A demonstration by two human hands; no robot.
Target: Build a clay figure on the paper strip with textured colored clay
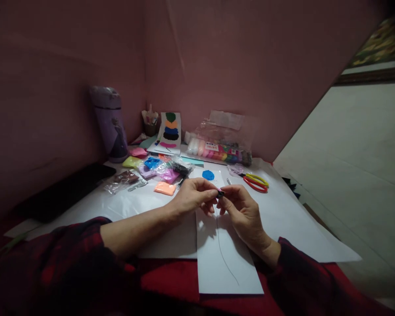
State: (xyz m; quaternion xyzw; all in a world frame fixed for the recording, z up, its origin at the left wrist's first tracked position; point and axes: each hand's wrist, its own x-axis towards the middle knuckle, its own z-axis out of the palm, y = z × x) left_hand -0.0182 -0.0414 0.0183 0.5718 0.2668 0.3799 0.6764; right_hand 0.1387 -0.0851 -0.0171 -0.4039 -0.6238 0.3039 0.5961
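My left hand and my right hand meet above a white paper strip. Between their fingertips is a small black lump with a bit of pink on it; it looks like modelling clay. Thumb and fingers of both hands pinch it. A thin curved line runs down the paper below the hands. At the strip's far end lies a flat, rounded blue clay shape, just beyond my fingertips. The part of the strip right under my hands is hidden.
Several clay packets in different colours lie on the left. Scissors with red and yellow handles rest on the right. Behind stand a clear bag of coloured clay, a card with coloured clay shapes, and a purple bottle.
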